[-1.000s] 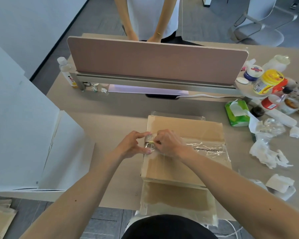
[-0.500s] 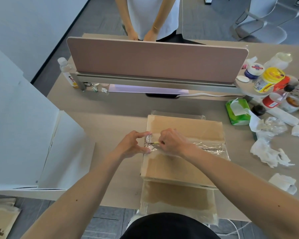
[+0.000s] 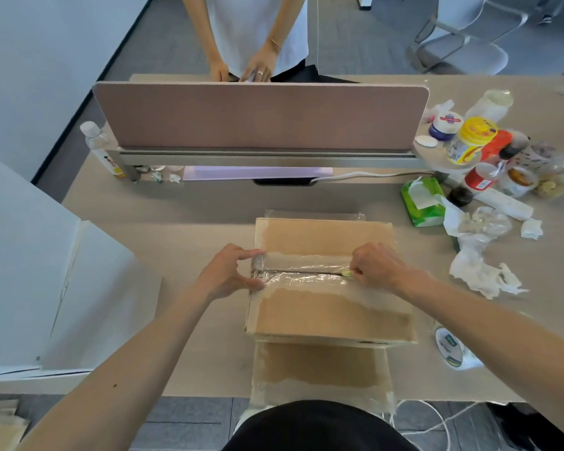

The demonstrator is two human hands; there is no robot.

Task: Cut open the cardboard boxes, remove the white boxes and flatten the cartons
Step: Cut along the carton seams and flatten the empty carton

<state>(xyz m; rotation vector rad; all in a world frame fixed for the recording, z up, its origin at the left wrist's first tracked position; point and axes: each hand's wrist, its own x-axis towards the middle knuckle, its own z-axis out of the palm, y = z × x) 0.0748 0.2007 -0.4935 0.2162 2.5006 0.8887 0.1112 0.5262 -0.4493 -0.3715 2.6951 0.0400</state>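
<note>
- Fingers (image 3: 251, 254) of the left hand (image 3: 228, 275) lie spread. Forefinger and thumb straddle the left end of the taped seam and press on the brown cardboard box (image 3: 332, 307), curling round nothing.
- Those of the right hand (image 3: 380, 266) are curled tight round a small yellow-green cutter (image 3: 347, 272). Only its tip shows, set in the seam toward the right side of the lid.
- That box sits on the beige tabletop (image 3: 176, 242) directly before the person. A dark slit runs along the seam between the two hands, under crinkled clear tape (image 3: 306, 279).
- By my judgement the top seam is being slit. The stretch under the right hand is hidden, and no white boxes are in sight yet.
- Cardboard like this is probably stiff at the edges but gives near the seam, so bracing belongs at the box's end.
- The carton is likely light enough to slide under the blade.
- Such tape looks slick and stringy and may bunch on the cutter. A shallow cut would spare whatever lies beneath.
- Once freed, the flaps are best taken at their seam edges and folded outward.
</note>
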